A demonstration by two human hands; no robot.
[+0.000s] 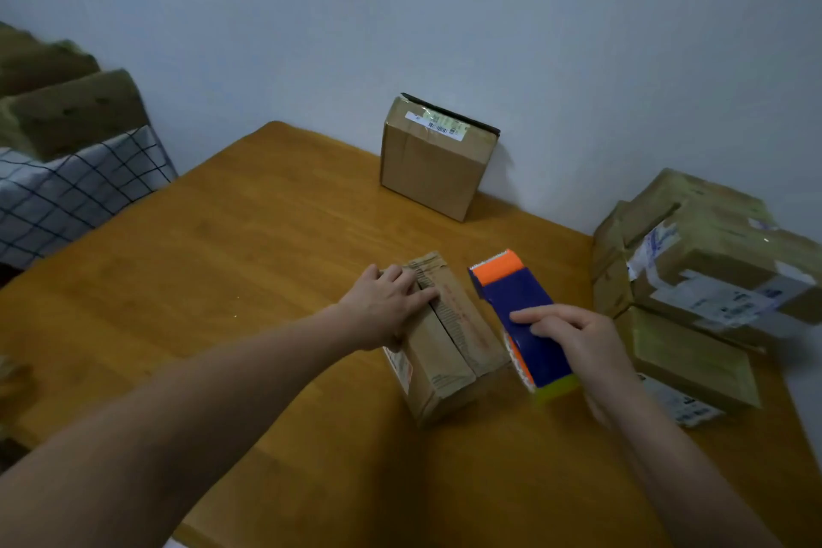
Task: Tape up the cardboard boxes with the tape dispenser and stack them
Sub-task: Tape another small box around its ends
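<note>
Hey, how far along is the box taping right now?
Done: the box by the wall looks sealed. In hand: the left hand presses the flaps of the middle box shut while the right hand grips the tape dispenser beside it, not yet on the seam. Left: taping that seam, then stacking; whether the pile at the right needs tape, I cannot tell.

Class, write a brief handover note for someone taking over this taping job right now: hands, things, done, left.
Left hand: flat on the small box at centre, holding its flaps down.
Right hand: fingers grip the tape dispenser, just right of that box.
Done: flaps closed. A box by the wall stands upright; a pile of boxes lies at the right.
Left: tape the seam, then stack.
</note>
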